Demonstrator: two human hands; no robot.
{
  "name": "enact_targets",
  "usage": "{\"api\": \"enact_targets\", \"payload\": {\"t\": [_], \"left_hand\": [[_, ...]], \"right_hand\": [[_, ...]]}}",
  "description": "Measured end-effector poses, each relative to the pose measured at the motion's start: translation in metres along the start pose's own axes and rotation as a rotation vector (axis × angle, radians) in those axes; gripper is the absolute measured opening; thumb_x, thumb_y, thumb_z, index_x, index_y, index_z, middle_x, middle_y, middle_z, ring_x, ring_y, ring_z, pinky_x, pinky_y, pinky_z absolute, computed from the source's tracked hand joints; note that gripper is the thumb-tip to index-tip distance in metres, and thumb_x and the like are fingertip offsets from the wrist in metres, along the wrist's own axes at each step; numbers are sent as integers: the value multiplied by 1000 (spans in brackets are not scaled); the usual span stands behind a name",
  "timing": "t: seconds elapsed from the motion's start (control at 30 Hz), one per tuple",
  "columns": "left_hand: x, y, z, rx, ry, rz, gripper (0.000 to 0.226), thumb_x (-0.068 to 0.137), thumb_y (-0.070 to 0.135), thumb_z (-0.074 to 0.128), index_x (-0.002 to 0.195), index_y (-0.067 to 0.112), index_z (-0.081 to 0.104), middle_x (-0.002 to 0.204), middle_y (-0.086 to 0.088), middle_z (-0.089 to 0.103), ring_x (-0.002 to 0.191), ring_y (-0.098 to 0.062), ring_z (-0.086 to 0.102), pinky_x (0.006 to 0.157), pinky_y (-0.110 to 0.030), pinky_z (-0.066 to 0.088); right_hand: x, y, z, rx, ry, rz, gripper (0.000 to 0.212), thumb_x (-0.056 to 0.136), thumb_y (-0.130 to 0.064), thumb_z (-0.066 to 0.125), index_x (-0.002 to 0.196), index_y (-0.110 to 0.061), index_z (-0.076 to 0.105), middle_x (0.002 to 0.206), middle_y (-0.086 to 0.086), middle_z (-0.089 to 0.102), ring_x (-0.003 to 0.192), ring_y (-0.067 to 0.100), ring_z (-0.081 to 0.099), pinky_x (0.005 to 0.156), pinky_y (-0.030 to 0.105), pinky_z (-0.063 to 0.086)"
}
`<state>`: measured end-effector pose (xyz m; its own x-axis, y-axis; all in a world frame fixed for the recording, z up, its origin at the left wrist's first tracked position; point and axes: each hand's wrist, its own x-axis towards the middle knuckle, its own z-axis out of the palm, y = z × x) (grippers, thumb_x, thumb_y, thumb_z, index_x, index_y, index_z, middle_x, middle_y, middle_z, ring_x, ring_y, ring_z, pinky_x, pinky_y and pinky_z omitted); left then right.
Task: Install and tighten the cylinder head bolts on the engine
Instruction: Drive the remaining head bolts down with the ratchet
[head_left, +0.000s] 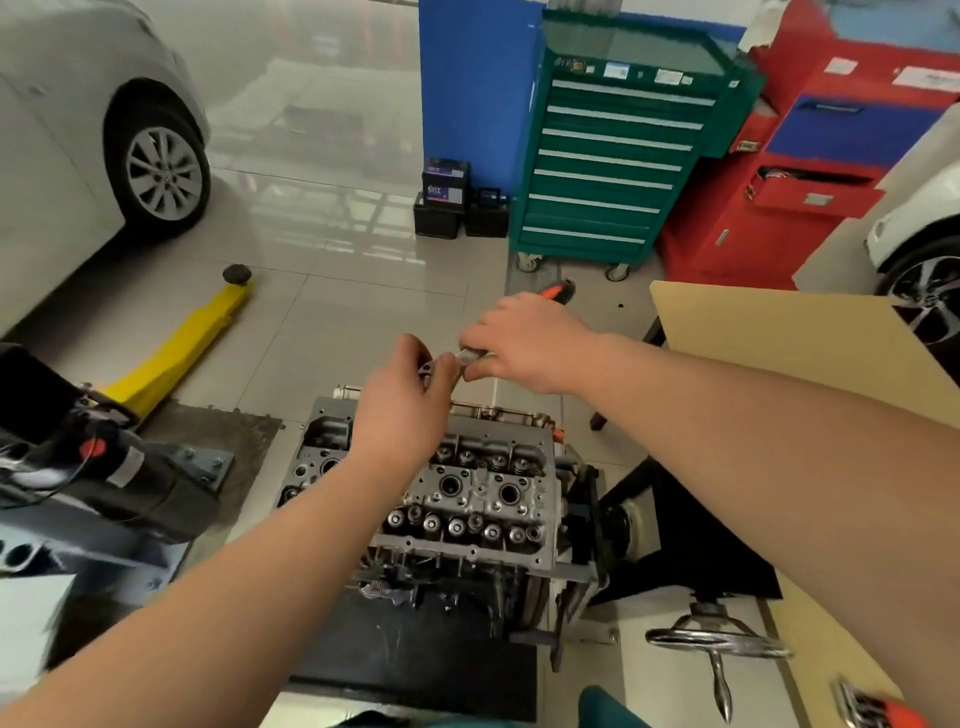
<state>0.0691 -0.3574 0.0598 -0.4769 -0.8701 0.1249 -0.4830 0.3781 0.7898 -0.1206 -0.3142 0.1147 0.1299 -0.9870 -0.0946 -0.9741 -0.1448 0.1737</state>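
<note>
The grey cylinder head (478, 493) sits on top of the engine, low in the middle of the head view, with its valve springs and plug wells exposed. Above its far edge both my hands meet in the air. My right hand (530, 345) grips a ratchet wrench whose orange and black handle (558, 290) sticks out past my knuckles. My left hand (402, 400) pinches the small metal head of the tool (439, 366) with its fingertips. Which socket or bolt is on it stays hidden by my fingers.
A green drawer tool cabinet (613, 156) and a red cabinet (810, 171) stand at the back. A yellow floor jack (182, 343) lies left, by a silver car's wheel (161, 174). A tan table (810, 353) stands right. A chrome wrench (719, 649) lies lower right.
</note>
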Motion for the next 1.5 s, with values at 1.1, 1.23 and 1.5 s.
{"api": "enact_targets", "payload": {"t": [1.1,1.23,1.5], "left_hand": [[39,7,-16,275,-221,672,43,100,23,63,59,12,56,48,-3,51,45,-28,50,48,-33,44],[37,5,-14,130,-246,518,31,98,41,58,77,21,68,60,3,64,56,-17,62,55,-36,53],[6,-81,-16,-419,-303,-128,26,106,20,53,116,35,71,108,14,78,99,-9,74,91,-30,59]], "right_hand": [[-38,-67,12,41,192,437,28,95,-50,48,81,-26,44,73,-3,62,63,25,56,58,35,33],[-38,-59,11,69,115,408,48,93,-72,32,81,-27,44,68,-9,46,64,22,54,58,35,33],[-45,-42,7,233,-95,388,59,89,-86,31,96,-31,51,92,-8,59,88,19,58,84,43,46]]}}
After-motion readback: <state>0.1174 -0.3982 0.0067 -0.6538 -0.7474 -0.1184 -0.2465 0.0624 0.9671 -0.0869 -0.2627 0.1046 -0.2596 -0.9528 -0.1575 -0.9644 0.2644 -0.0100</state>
